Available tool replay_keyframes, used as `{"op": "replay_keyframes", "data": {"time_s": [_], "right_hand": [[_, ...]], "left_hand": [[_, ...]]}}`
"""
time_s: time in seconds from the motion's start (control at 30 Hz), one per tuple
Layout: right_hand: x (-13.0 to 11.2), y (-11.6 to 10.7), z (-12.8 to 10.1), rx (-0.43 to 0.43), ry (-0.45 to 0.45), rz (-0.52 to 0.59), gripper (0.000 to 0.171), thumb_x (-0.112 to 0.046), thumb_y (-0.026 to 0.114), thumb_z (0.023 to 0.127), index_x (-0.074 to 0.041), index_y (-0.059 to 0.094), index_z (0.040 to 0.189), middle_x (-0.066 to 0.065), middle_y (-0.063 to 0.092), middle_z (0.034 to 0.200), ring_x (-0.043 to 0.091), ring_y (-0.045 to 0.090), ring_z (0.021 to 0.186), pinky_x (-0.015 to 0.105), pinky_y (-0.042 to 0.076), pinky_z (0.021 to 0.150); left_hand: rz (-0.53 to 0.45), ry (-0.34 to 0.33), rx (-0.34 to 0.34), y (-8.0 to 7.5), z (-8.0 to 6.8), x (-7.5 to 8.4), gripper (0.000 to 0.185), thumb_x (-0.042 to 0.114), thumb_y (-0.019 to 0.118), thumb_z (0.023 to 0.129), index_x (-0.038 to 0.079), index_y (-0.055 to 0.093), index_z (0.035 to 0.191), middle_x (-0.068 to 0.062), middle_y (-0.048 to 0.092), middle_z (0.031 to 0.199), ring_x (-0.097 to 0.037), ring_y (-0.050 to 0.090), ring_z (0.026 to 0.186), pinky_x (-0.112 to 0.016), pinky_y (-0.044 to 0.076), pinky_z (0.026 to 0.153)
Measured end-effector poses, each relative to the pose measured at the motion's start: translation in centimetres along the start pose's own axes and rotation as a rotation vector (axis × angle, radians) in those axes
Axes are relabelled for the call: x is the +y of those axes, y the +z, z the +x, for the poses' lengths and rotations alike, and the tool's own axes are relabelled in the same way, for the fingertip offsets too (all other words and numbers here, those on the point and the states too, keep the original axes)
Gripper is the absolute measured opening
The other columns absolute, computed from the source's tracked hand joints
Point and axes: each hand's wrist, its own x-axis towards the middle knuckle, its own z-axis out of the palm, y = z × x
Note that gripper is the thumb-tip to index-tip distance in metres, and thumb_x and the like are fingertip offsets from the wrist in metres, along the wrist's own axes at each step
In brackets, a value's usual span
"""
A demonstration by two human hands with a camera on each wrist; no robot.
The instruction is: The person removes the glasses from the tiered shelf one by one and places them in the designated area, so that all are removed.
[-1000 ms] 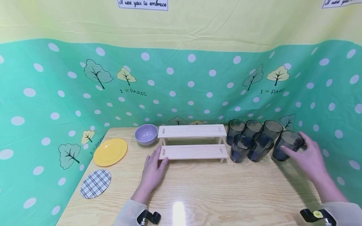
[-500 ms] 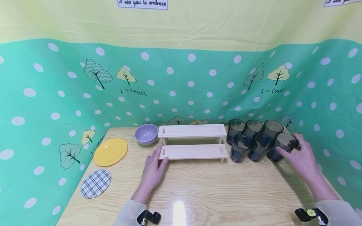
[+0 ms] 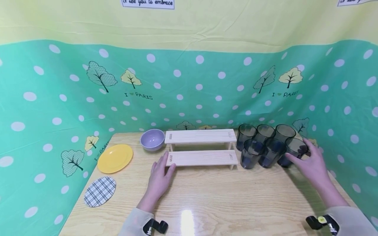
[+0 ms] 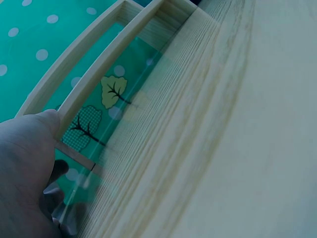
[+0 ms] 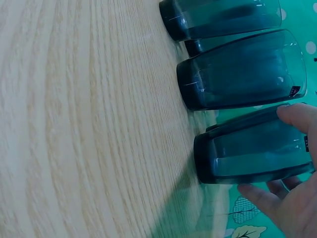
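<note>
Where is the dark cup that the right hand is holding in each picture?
Head: dark cup, far right of the front row, under the right hand.
Left wrist: not in it.
Right wrist: the lowest cup, lying sideways in the picture, fingers round it.
Shared landmark: the wooden table.

We are sliding the dark cup (image 3: 292,151) in our right hand (image 3: 313,164) leftward and back across the surface (image 3: 224,196), and now it stands touching the front row of the other cups (image 3: 262,144), where a second ago a clear gap showed beside it. Our right hand rides along with it, fingers (image 5: 297,116) wrapped round its wall, and our forearm draws in closer to the cluster.
</note>
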Motion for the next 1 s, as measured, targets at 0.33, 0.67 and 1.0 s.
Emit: {"op": "replay_keyframes", "data": {"time_s": [0.33, 0.67, 1.0], "right_hand": [[-0.1, -0.3, 0.0, -0.039, -0.008, -0.030, 0.111, -0.052, 0.074, 0.105, -0.010, 0.002, 0.178, 0.037, -0.003, 0.178, 0.073, 0.009, 0.154, 0.094, 0.021, 0.110], [-0.4, -0.8, -1.0, -0.057, -0.019, -0.040, 0.114, -0.049, 0.077, 0.105, -0.008, -0.001, 0.177, 0.045, -0.008, 0.173, 0.078, 0.011, 0.149, 0.096, 0.021, 0.107], [-1.2, -1.2, -1.3, -0.026, -0.056, -0.094, 0.115, -0.044, 0.079, 0.104, -0.002, -0.001, 0.176, 0.052, 0.010, 0.165, 0.077, 0.035, 0.132, 0.091, 0.037, 0.098]], "left_hand": [[-0.005, -0.007, -0.010, 0.0, 0.0, -0.1, 0.073, 0.040, 0.057, 0.116, 0.010, 0.028, 0.176, -0.017, 0.035, 0.176, -0.039, 0.030, 0.164, -0.059, 0.003, 0.137], [-0.013, -0.026, -0.012, 0.0, -0.1, -0.2, 0.072, 0.037, 0.058, 0.116, 0.010, 0.028, 0.176, -0.016, 0.035, 0.176, -0.037, 0.030, 0.165, -0.056, 0.002, 0.137], [-0.016, -0.034, -0.022, -0.1, 0.0, 0.0, 0.072, 0.039, 0.057, 0.116, 0.012, 0.027, 0.176, -0.017, 0.035, 0.176, -0.038, 0.029, 0.165, -0.055, 0.002, 0.137]]}}
